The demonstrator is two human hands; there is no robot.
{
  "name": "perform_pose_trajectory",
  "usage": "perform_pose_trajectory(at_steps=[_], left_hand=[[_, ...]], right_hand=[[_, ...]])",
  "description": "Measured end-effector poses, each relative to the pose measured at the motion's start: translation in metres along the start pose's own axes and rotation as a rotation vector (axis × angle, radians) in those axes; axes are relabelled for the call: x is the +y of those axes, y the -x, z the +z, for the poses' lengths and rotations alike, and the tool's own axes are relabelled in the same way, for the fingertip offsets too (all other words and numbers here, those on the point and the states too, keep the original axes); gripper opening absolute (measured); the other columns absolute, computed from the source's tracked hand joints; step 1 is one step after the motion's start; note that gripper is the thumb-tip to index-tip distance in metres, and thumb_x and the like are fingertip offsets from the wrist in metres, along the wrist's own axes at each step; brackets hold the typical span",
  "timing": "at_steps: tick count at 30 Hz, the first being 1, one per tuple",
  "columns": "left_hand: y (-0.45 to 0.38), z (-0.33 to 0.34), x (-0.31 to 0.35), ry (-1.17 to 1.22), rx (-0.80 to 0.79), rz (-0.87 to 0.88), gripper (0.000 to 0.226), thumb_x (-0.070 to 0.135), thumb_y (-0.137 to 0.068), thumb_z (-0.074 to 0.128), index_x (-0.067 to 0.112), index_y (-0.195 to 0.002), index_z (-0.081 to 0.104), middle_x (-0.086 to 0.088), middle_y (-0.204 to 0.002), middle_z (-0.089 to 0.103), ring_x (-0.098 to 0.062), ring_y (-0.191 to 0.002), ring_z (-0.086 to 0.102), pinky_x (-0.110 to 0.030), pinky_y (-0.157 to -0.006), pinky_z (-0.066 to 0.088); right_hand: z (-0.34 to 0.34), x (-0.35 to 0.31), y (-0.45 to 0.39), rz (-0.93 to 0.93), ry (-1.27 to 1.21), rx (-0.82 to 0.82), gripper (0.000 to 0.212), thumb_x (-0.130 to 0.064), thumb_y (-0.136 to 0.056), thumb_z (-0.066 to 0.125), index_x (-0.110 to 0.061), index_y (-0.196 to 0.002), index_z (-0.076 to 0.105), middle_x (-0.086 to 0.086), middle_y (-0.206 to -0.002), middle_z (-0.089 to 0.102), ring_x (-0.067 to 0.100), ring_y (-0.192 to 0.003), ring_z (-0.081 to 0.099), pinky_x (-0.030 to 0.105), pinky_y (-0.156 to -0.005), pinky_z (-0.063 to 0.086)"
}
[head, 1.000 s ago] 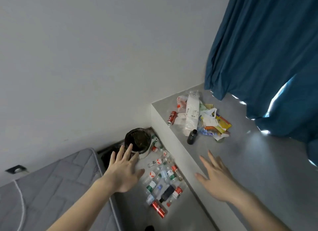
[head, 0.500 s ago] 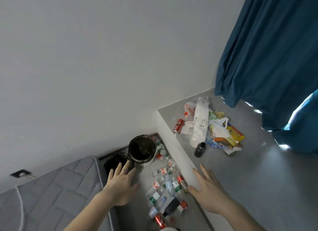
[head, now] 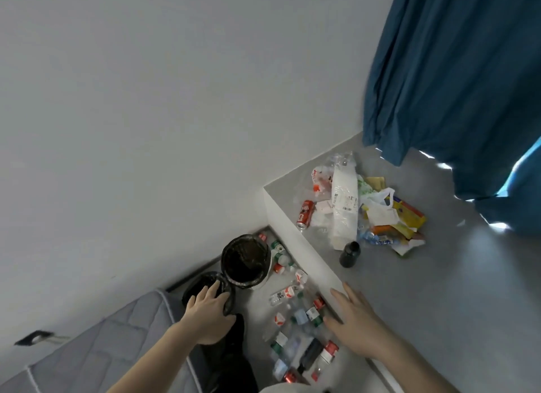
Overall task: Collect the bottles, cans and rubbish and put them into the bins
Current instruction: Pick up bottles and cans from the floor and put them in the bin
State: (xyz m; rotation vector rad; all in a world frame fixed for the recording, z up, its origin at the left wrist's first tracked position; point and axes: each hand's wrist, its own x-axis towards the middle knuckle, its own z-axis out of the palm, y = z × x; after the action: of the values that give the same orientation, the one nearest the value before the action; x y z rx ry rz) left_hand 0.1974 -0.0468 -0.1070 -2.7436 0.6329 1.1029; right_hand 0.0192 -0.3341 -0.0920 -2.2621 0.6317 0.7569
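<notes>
Head view showed two black-lined bins: one (head: 245, 261) by the wall, another (head: 202, 287) beside the mattress (head: 117, 343). Left hand (head: 209, 316) rested spread on the nearer bin's rim; right hand (head: 355, 324) hovered with fingers straight above floor bottles (head: 298, 319), too jumbled to count. On the ledge (head: 439, 275) lay one red can (head: 305, 214), one dark bottle (head: 349, 253) and a wrapper heap (head: 380, 214) below the blue curtain (head: 453, 71).

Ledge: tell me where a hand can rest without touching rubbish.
Ledge is bare from the dark bottle and wrapper pile toward the right hand, and along the curtain. Crowded: the floor strip of bottles beside the bins.
</notes>
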Motion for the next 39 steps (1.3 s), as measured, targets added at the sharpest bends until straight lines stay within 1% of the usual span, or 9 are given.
perform_pose_trajectory(at_steps=[6,11,16,21,25,28,33,36,39], left_hand=[[-0.097,-0.05,-0.022,-0.126,-0.071,0.152,0.074,0.055,-0.092,0.044,0.03,-0.16,0.023,-0.001,-0.17,0.001,-0.029,-0.156,0.003,-0.047,-0.126,0.01],[-0.176,-0.084,-0.044,-0.299,-0.192,0.306,0.07,0.046,-0.095,0.044,0.025,-0.159,0.027,-0.003,-0.17,0.005,-0.032,-0.155,0.008,-0.045,-0.125,0.017],[-0.219,-0.1,-0.05,-0.418,-0.287,0.338,0.068,0.042,-0.097,0.042,0.022,-0.159,0.026,-0.004,-0.17,0.004,-0.032,-0.155,0.009,-0.045,-0.123,0.021],[-0.216,-0.099,-0.035,-0.498,-0.33,0.345,0.068,0.042,-0.098,0.041,0.02,-0.159,0.024,-0.005,-0.169,0.006,-0.034,-0.153,0.011,-0.047,-0.122,0.023],[-0.206,-0.079,-0.017,-0.449,-0.326,0.349,0.071,0.046,-0.094,0.042,0.021,-0.158,0.027,-0.003,-0.169,0.008,-0.035,-0.154,0.011,-0.049,-0.121,0.025],[-0.176,-0.068,0.007,-0.388,-0.278,0.372,0.073,0.051,-0.091,0.043,0.021,-0.157,0.032,-0.003,-0.168,0.013,-0.035,-0.153,0.015,-0.048,-0.12,0.026],[-0.119,-0.044,0.05,-0.385,-0.237,0.464,0.053,0.03,-0.107,0.041,0.018,-0.157,0.032,-0.002,-0.167,0.015,-0.029,-0.155,0.007,-0.04,-0.122,0.015],[-0.105,-0.029,0.06,-0.375,-0.212,0.487,0.051,0.027,-0.106,0.041,0.022,-0.156,0.033,-0.005,-0.166,0.017,-0.027,-0.155,0.008,-0.04,-0.122,0.018],[-0.1,-0.029,0.067,-0.393,-0.219,0.503,0.057,0.028,-0.103,0.047,0.022,-0.157,0.032,-0.006,-0.166,0.017,-0.032,-0.154,0.012,-0.043,-0.121,0.023]], right_hand=[[0.017,-0.026,-0.064,0.131,-0.167,0.06,0.074,-0.058,-0.098,0.046,-0.033,-0.161,0.015,-0.007,-0.17,-0.006,0.023,-0.157,-0.002,0.043,-0.127,0.012],[0.037,-0.068,-0.108,0.248,-0.335,0.129,0.07,-0.046,-0.099,0.054,-0.029,-0.159,0.023,-0.005,-0.169,0.005,0.019,-0.156,0.008,0.039,-0.126,0.017],[0.058,-0.091,-0.106,0.366,-0.413,0.182,0.07,-0.044,-0.1,0.054,-0.024,-0.16,0.024,-0.005,-0.169,0.01,0.018,-0.155,0.01,0.037,-0.126,0.015],[0.074,-0.087,-0.066,0.484,-0.53,0.229,0.057,-0.04,-0.102,0.053,-0.025,-0.155,0.034,-0.005,-0.165,0.02,0.019,-0.151,0.021,0.031,-0.12,0.021],[0.104,-0.051,-0.043,0.549,-0.538,0.209,0.065,-0.049,-0.1,0.05,-0.029,-0.158,0.028,-0.004,-0.169,0.006,0.021,-0.155,0.013,0.036,-0.123,0.019],[0.119,-0.024,-0.029,0.534,-0.52,0.181,0.064,-0.048,-0.101,0.05,-0.029,-0.157,0.029,-0.004,-0.17,0.004,0.022,-0.155,0.013,0.037,-0.123,0.02],[0.128,0.01,-0.009,0.478,-0.458,0.129,0.068,-0.049,-0.1,0.05,-0.026,-0.159,0.026,0.001,-0.17,0.003,0.025,-0.155,0.01,0.035,-0.122,0.017],[0.127,0.022,0.002,0.465,-0.439,0.159,0.069,-0.05,-0.1,0.05,-0.026,-0.159,0.025,0.001,-0.17,0.003,0.025,-0.155,0.011,0.035,-0.122,0.018],[0.126,0.028,0.01,0.469,-0.448,0.187,0.068,-0.049,-0.1,0.051,-0.026,-0.159,0.025,0.0,-0.17,0.002,0.024,-0.155,0.01,0.037,-0.123,0.019]])
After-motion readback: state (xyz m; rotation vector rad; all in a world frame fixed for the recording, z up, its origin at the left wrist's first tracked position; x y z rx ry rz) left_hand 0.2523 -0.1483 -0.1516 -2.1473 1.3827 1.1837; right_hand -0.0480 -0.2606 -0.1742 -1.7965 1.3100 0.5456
